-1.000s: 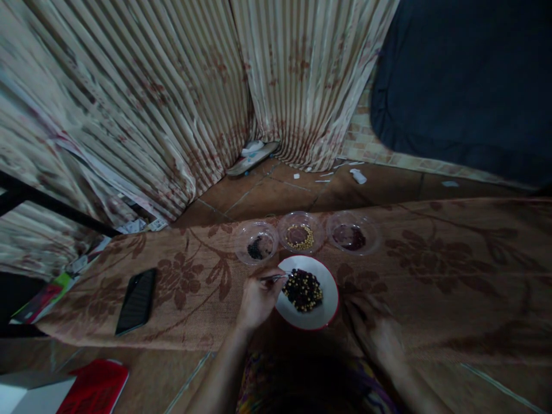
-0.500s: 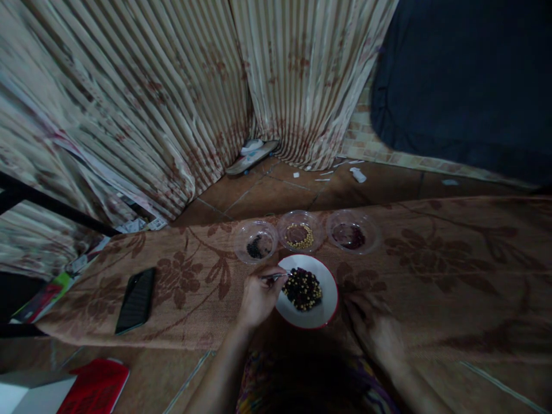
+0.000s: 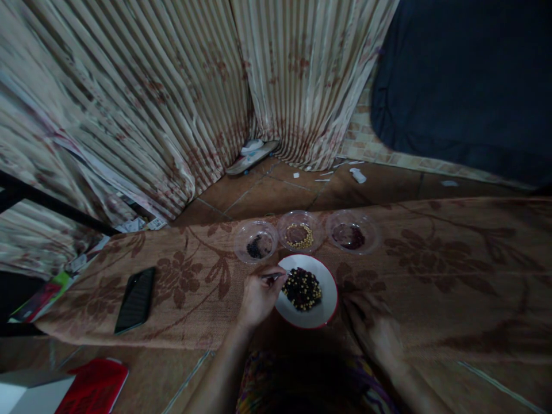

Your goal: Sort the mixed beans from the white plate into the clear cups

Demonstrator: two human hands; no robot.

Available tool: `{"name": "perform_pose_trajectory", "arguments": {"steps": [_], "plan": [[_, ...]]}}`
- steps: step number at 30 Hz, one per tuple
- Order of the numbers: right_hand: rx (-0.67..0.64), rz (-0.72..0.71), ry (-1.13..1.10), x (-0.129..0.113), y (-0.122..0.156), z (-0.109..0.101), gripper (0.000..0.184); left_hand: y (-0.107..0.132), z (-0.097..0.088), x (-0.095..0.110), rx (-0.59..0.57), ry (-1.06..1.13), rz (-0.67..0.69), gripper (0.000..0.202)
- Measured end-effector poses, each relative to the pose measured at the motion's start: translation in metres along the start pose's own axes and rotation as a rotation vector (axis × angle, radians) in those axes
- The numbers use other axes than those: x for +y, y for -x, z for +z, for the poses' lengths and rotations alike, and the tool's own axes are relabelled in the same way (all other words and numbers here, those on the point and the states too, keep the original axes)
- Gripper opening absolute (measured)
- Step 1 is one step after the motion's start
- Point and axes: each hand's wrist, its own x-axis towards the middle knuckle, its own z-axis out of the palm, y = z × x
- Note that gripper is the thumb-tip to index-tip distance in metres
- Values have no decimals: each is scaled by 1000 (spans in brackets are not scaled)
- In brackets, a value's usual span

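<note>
My left hand is closed on thin metal tweezers, whose tips reach into the left side of a white bowl with a red rim. The bowl holds a heap of mixed dark and yellow beans. My right hand lies flat on the cloth to the right of the bowl, fingers spread, holding nothing. Behind the bowl stand three clear plastic cups: one with black beans, one with yellow beans, one with dark red beans.
A brown flowered cloth covers the low table. A black phone lies on it at the left. A red book sits on the floor at lower left. Striped curtains and a dark cushion stand behind.
Almost nothing differs. My left hand and the tweezers have shifted very slightly at the bowl's left edge; my right hand stays on the cloth.
</note>
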Motion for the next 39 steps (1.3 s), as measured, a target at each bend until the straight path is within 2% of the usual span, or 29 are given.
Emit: {"name": "perform_pose_trajectory", "arguments": {"steps": [10, 39], "plan": [[25, -21, 4, 0, 0, 0, 34, 0, 0, 1, 1, 34, -29, 16], [10, -15, -5, 1, 0, 1, 35, 0, 0, 6, 7, -61, 11, 15]]}}
